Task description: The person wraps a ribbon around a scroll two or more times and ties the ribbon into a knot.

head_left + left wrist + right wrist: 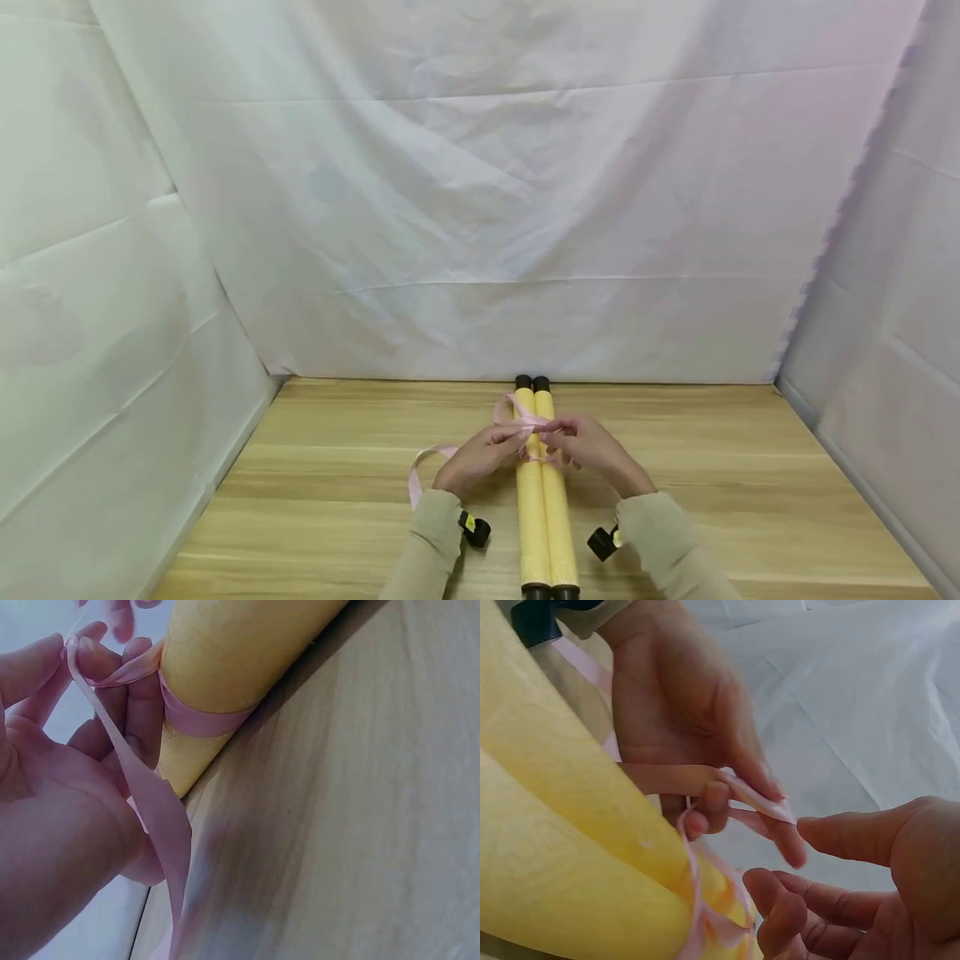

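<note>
Two yellow rolls with black ends [534, 517] lie side by side on the table, a pink ribbon [202, 720] around them. The left hand [483, 454] [67, 772] pinches a folded part of the ribbon [761, 802] between thumb and forefinger, above the rolls. A long ribbon tail hangs from that hand to the table on the left. Facing it, the right hand [592, 450] [877, 877] has its thumb tip at the ribbon's fold, its other fingers bent and apart from the thumb; whether it grips the ribbon cannot be told.
The wooden table [337, 475] reaches to white sheets [480, 208] hanging at the back and both sides. Black devices [476, 532] are strapped at both wrists. The far ends of the rolls lie close to the back sheet.
</note>
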### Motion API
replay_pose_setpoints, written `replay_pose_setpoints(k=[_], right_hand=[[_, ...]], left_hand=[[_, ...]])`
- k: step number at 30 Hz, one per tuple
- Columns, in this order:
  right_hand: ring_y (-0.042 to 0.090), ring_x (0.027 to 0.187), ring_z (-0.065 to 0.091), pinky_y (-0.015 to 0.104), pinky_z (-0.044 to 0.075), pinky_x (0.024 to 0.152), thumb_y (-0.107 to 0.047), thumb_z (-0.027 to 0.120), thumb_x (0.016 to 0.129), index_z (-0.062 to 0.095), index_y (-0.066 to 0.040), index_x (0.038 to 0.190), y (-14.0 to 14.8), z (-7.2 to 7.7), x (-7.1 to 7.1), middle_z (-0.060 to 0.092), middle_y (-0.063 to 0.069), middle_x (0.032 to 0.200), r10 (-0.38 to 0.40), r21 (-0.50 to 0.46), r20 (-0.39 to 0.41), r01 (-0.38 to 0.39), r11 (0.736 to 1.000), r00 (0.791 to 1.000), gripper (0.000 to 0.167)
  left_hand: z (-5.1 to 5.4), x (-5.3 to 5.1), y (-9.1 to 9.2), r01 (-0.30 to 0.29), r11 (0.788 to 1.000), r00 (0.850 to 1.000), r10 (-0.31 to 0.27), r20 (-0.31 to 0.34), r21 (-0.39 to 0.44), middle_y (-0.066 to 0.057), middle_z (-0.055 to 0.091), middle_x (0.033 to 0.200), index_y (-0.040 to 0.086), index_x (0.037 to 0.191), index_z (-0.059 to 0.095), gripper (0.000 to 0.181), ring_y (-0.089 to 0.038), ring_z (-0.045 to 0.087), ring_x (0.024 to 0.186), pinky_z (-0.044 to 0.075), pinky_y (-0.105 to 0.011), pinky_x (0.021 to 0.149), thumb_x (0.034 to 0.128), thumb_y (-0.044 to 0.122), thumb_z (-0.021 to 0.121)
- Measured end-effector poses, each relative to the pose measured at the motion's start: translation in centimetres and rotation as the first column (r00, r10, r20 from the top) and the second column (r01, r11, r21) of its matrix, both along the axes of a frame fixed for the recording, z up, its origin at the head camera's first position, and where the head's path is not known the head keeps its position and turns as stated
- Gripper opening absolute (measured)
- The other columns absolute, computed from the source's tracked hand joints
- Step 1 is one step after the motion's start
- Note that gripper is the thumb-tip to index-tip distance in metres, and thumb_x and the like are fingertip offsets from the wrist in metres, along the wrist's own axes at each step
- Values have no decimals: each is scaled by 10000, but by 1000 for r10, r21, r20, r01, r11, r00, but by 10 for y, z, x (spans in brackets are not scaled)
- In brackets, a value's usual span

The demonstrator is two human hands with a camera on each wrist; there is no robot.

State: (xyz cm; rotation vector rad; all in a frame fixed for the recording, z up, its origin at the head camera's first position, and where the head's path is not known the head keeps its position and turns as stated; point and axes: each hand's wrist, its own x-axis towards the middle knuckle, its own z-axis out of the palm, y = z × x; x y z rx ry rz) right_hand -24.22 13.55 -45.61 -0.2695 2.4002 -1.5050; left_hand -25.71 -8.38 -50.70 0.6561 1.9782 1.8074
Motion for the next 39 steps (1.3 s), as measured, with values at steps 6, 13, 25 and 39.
replay_pose_setpoints(k=[6,13,25,39], right_hand=[[115,537,449,246,347,484,-248,708,916,650,-2,1177,-13,-8,1,623,66,740,27,-90,62,-21,996,998,363],[93,470,389,227,319,439,-256,744,888,707,-36,1071,-24,-21,1,570,13,663,45,-174,63,-34,984,997,289],[65,475,394,192,336,424,-180,741,878,720,-28,1043,-35,-32,6,680,26,771,-73,-326,133,113,939,988,226],[77,528,421,194,327,456,-157,728,896,684,-28,923,-35,-35,4,654,21,745,-96,-373,109,130,919,989,139]], left_hand=[[2,0,-3,-3,1000,999,2,36,25,16,657,1209,118,1214,698,333,-113,591,998,488,-332,891,1029,340,532],[1,1,-4,-4,1000,999,3,53,28,100,543,1434,179,1250,695,350,-106,477,1328,447,-308,1035,1027,381,518],[6,4,-4,21,1000,1000,-21,14,3,58,619,1345,225,1318,653,345,-100,572,1194,488,-266,949,1034,362,512],[12,7,-13,100,994,991,-104,-86,-49,38,452,731,3,1123,658,310,-66,429,681,380,-202,663,1054,257,493]])
